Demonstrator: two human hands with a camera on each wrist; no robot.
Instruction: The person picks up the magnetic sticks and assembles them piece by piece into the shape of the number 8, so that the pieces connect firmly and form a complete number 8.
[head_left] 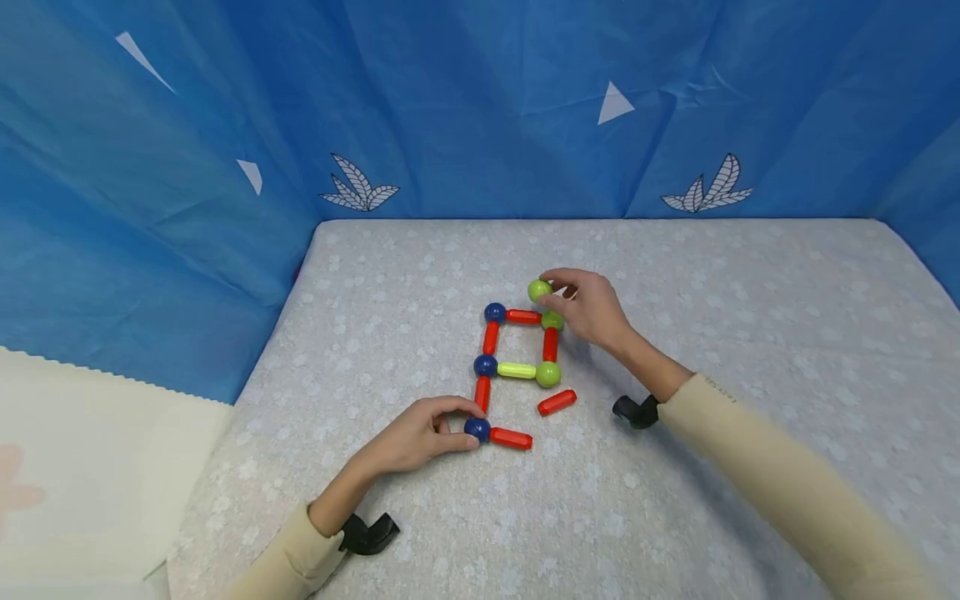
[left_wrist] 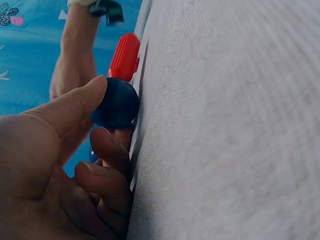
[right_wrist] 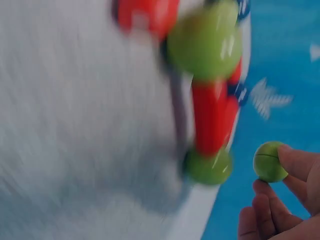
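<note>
My left hand [head_left: 420, 435] pinches a dark blue ball [left_wrist: 117, 103] at the near corner of a figure built from balls and rods. A red rod [head_left: 512, 438] sticks out to the right of that ball, and another red rod [head_left: 482, 393] runs from it to the middle blue ball [head_left: 485, 366]. Between thumb and fingers, my right hand [head_left: 592, 307] holds a loose green ball [right_wrist: 269, 161]. It is apart from the figure's far-right green ball [right_wrist: 210, 167] in the right wrist view. A yellow-green rod [head_left: 517, 370] joins the middle blue ball to the near green ball [head_left: 548, 374].
One loose red rod [head_left: 557, 402] lies on the patterned tablecloth [head_left: 750, 350], just nearer than the figure. The far blue ball [head_left: 495, 312] forms its far-left corner. Behind the table hangs a blue curtain [head_left: 480, 108]. Black straps [head_left: 636, 412] show at both wrists.
</note>
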